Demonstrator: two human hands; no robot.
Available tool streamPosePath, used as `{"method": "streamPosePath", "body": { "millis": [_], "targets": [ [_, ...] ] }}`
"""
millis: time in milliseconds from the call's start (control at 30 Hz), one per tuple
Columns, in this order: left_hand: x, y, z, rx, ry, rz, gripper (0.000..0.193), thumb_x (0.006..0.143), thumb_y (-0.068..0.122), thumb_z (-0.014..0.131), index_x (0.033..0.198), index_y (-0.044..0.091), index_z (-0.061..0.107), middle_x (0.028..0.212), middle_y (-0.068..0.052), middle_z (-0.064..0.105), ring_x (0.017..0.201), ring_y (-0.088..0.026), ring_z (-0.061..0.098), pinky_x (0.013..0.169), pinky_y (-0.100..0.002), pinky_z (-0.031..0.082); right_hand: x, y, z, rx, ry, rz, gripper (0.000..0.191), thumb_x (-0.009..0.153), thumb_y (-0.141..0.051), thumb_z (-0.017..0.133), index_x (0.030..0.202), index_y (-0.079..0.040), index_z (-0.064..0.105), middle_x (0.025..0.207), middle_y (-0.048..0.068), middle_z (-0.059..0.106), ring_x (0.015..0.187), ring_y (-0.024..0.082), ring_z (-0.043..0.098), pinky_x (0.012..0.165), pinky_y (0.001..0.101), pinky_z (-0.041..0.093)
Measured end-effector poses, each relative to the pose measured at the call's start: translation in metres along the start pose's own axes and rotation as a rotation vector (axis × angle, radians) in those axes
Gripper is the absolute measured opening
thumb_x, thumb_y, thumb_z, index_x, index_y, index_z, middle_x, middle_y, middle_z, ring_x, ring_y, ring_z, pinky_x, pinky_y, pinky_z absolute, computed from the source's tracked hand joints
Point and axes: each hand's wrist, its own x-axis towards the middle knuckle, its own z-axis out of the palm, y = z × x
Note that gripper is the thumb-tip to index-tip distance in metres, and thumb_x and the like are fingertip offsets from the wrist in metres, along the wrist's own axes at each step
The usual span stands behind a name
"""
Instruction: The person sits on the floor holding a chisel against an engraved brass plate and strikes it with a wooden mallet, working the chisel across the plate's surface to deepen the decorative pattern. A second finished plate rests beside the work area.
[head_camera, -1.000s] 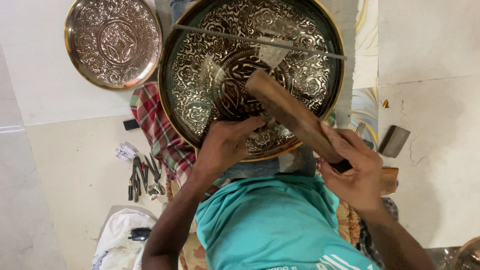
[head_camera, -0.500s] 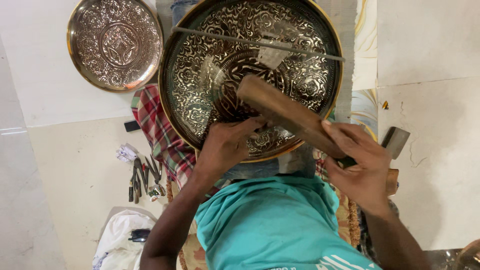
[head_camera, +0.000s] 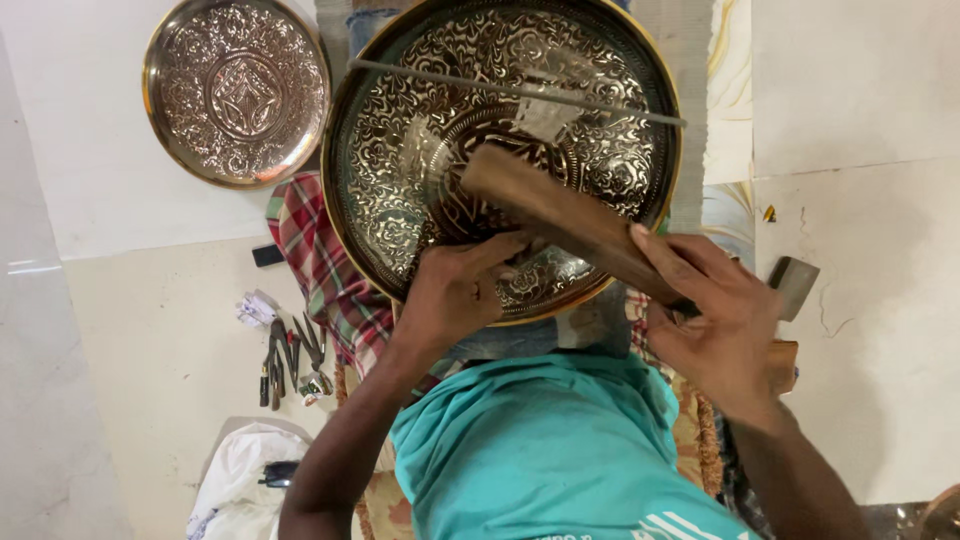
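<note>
Far left on the pale floor: a smaller embossed plate (head_camera: 237, 92), then a loose cluster of small punches (head_camera: 290, 360) beside a checked cloth (head_camera: 318, 262). Centre: large engraved brass tray (head_camera: 505, 150), propped over the lap, thin rod (head_camera: 520, 92) lying across its upper part. Left hand (head_camera: 455, 292) pinched shut at the tray's lower middle, seemingly on a small chisel, the tool itself hidden under the fingers. Right hand (head_camera: 722, 318) clamped around the handle end of a wooden mallet (head_camera: 565, 220), head poised over the left fingers. Likely risks: a blow landing off-line onto the knuckles, or a slipping chisel scoring the pattern; rod sliding off if jarred.
</note>
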Motion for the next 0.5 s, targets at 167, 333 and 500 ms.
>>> {"method": "streamPosePath", "body": {
  "millis": [167,333,500],
  "targets": [
    [0.000,0.000,0.001,-0.017,0.020,-0.013,0.050,0.082,-0.016,0.048,0.124,0.001,0.069,0.113,-0.018,0.077,0.091,-0.024,0.081,0.075,-0.029,0.065,-0.008,-0.006,0.009,-0.099,0.078,0.145,0.054,0.078,0.005,0.071,0.132,-0.002,0.067,0.113,0.013,0.070,0.091,0.018,0.064,0.086,0.0286,0.051],
    [0.006,0.009,-0.003,-0.069,0.192,0.072,0.040,0.088,-0.015,0.059,0.122,0.003,0.070,0.106,-0.014,0.078,0.091,-0.021,0.082,0.079,-0.028,0.063,-0.030,-0.001,0.015,0.117,0.311,0.189,0.037,0.088,0.002,0.073,0.124,0.002,0.061,0.099,0.010,0.067,0.084,0.019,0.064,0.081,0.0352,0.055],
    [0.014,0.017,-0.020,-0.187,-0.031,0.134,0.047,0.090,-0.017,0.053,0.132,0.001,0.065,0.101,-0.017,0.074,0.089,-0.022,0.080,0.082,-0.032,0.064,-0.078,0.022,0.043,1.094,0.312,0.585,0.051,0.088,0.003,0.072,0.134,-0.009,0.055,0.084,0.011,0.065,0.061,0.018,0.062,0.054,0.0358,0.052]
  ]
}}
